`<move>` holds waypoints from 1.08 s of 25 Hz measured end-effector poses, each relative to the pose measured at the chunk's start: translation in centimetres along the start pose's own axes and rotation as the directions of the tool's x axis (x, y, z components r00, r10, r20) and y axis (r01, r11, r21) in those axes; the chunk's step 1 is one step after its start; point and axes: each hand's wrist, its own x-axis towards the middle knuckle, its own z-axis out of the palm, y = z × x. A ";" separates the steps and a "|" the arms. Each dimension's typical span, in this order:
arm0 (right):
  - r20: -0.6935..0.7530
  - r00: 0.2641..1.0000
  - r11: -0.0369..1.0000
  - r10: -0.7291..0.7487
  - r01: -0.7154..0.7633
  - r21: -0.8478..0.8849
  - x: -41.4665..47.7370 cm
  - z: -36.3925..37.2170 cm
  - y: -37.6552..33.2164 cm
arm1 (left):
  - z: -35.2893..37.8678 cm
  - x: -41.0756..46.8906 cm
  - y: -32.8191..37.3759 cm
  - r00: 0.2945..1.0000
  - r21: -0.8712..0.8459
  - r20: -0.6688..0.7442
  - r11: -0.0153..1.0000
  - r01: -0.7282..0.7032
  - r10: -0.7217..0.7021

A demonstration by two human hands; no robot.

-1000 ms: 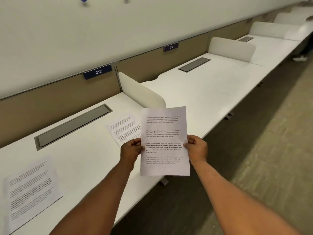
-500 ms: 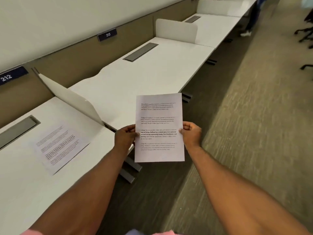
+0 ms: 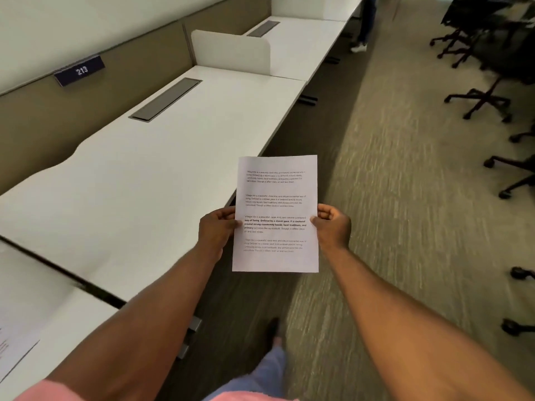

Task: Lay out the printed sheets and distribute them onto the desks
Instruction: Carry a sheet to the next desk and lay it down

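I hold a printed sheet (image 3: 275,206), or a thin stack of them, upright in front of me over the aisle. My left hand (image 3: 217,230) pinches its left edge and my right hand (image 3: 333,227) pinches its right edge. The white desk (image 3: 139,192) labelled 213 (image 3: 79,70) lies to my left, just beyond the sheet. At the bottom left corner, another printed sheet (image 3: 11,354) rests on the neighbouring desk (image 3: 66,328).
A white divider panel (image 3: 231,52) separates desk 213 from the further desk (image 3: 304,44). A grey cable tray lid (image 3: 165,99) is set in the desktop. Office chair bases (image 3: 480,99) stand on the carpet at right. A person's legs (image 3: 363,27) show far ahead.
I have walked along the row. Desk 212 with its laid sheet has slid off to the bottom left, and desk 213 is now beside me. Both hands keep the same hold.
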 end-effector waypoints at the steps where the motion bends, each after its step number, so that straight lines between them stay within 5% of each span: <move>1: -0.018 1.000 1.000 0.000 0.000 0.006 2.4 -0.1 -0.1 | 1.7 2.4 0.7 1.000 0.010 0.025 1.000 -0.004 0.003; 13: -0.221 0.975 0.999 0.007 0.005 0.052 31.6 -4.0 -5.6 | 23.9 26.6 11.9 0.957 0.097 0.289 0.995 -0.028 -0.001; 27: -0.124 0.992 0.998 -0.014 0.022 0.064 72.3 -8.3 -10.2 | 51.3 50.4 22.6 0.982 0.065 0.182 0.997 -0.053 0.040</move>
